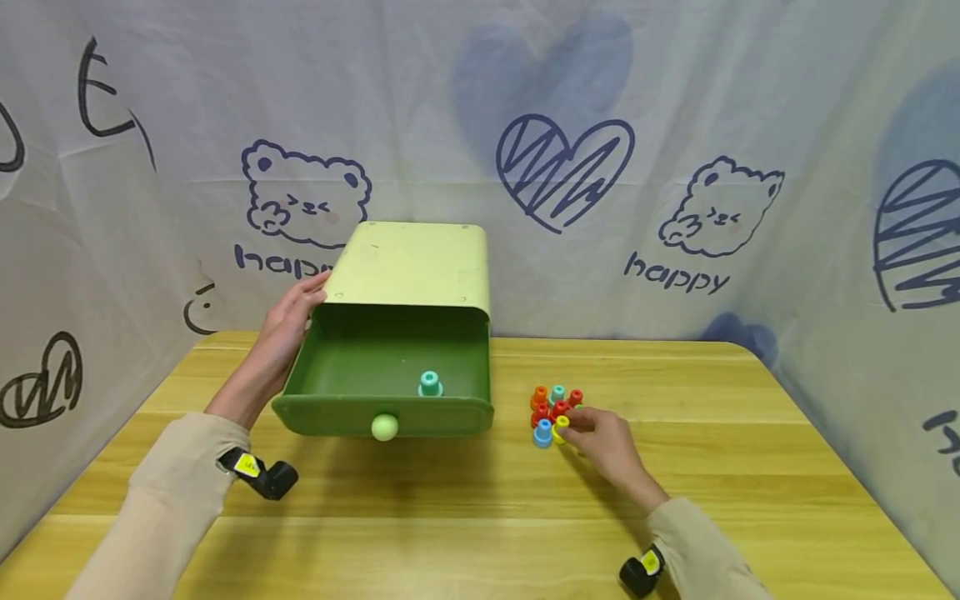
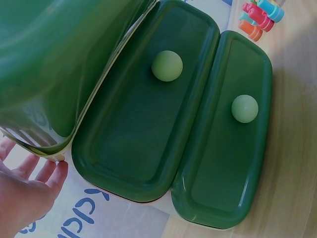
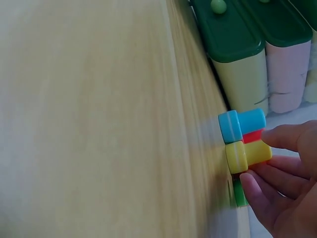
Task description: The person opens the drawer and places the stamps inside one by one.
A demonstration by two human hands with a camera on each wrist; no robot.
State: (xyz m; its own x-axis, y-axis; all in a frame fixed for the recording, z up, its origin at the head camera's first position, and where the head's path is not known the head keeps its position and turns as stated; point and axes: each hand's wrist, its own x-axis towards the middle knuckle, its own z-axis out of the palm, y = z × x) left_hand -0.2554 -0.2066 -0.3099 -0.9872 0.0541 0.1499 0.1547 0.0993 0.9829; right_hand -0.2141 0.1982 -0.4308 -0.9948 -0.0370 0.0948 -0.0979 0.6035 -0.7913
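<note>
A mini drawer cabinet (image 1: 416,262) with a pale yellow-green top stands at the centre left. Its top green drawer (image 1: 385,415) is pulled out, and a teal toy stamp (image 1: 430,384) stands inside near the front. Against the cabinet's left side rests my left hand (image 1: 288,321), fingers extended along it. My right hand (image 1: 603,442) pinches a yellow toy stamp (image 3: 251,154) between thumb and fingers at the front of a cluster. Beside it stands a blue toy stamp (image 3: 241,125). Red toy stamps (image 1: 558,408), an orange one (image 1: 540,396) and another teal one (image 1: 557,393) stand behind.
Below the open drawer are two closed drawers with round knobs (image 2: 167,66), seen in the left wrist view. The wooden table (image 1: 510,550) extends in front and to the right. A white curtain (image 1: 420,100) with drawn hearts and bears hangs behind.
</note>
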